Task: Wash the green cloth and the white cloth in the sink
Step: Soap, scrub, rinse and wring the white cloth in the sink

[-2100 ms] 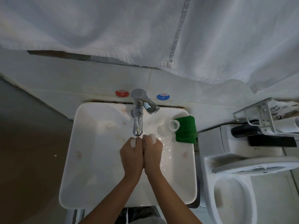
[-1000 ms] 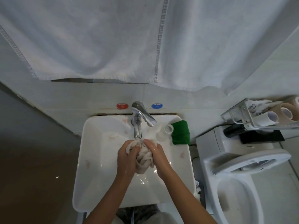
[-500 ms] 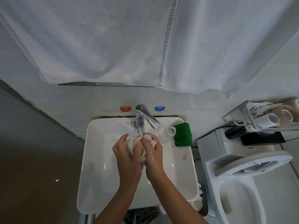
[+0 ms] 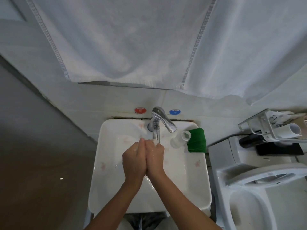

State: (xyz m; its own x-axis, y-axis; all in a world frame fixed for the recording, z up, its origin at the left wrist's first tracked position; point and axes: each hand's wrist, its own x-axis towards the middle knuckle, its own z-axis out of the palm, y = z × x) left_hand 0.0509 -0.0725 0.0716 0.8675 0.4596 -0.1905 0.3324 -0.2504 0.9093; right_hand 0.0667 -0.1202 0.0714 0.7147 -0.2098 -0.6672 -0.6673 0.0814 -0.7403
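White cloth squeezed under tap

Left hand [image 4: 133, 159] and right hand [image 4: 154, 157] pressed together around balled white cloth [image 4: 155, 142] beneath chrome faucet [image 4: 157, 124], mid white ceramic sink [image 4: 106, 188]. Folded green cloth [image 4: 196, 140] on right rim beside clear plastic cup [image 4: 180, 138]. Basin's left half open.

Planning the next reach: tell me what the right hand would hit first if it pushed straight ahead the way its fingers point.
Probably the tap. The right hand points toward the wall with its fingertips right under the spout, though height is hard to judge from above.
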